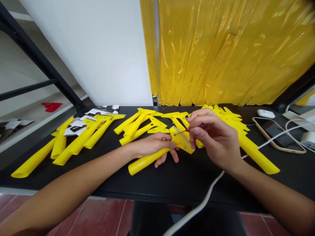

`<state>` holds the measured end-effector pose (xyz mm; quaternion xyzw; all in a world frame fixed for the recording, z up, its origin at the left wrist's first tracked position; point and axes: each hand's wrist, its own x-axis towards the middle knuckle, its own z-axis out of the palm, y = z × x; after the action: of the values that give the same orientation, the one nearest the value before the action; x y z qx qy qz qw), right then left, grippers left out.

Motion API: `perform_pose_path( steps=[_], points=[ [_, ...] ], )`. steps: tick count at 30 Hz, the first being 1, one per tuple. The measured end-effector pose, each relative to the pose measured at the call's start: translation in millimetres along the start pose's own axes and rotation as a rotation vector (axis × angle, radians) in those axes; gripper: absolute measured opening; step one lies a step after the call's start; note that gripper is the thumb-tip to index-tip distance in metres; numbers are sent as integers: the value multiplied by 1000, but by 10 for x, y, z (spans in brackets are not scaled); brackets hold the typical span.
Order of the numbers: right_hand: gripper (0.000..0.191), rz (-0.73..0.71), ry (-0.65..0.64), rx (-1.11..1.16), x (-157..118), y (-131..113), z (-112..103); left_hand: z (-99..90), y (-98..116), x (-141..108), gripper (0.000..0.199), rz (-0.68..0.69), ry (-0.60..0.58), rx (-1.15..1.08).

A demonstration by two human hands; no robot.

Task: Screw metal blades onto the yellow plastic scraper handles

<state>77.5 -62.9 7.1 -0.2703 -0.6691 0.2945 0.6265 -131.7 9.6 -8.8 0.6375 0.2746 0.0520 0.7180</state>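
Yellow scraper [157, 155]: low over the black tabletop [157, 186], handle slanting near-left, bladed head far-right.
My left hand [152, 143]: gripping its neck, nearer the handle.
My right hand [216, 139]: pinching the small screwdriver [187, 129], nearer the head.
Driver tip: leftward of my pinch, at the head's upper-left screw [174, 135]; contact unclear.

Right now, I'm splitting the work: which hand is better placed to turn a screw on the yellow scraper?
Probably the right hand: it holds the screwdriver, with its tip near a screw, while the left hand holds the scraper.
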Motion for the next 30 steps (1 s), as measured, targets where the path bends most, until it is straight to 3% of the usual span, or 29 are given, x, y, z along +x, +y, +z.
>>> perform_pose_path(
  steps=[3,7,14,21,30],
  points=[
    [22,72,-32,64,13,-14,-21,0,-15,6,29,-5,5,-9],
    [17,127,-78,187,16,-26,-19,7,-3,5,31,-13,14,-10],
    [12,29,-51,59,2,12,4,-10,8,2,30,-8,18,-36],
    [20,108,-83,99,-10,-2,-41,-15,-10,6,28,-28,24,-44],
    [22,-41,10,-215,-42,17,4,-13,-22,9,30,-18,38,-37]
  ],
)
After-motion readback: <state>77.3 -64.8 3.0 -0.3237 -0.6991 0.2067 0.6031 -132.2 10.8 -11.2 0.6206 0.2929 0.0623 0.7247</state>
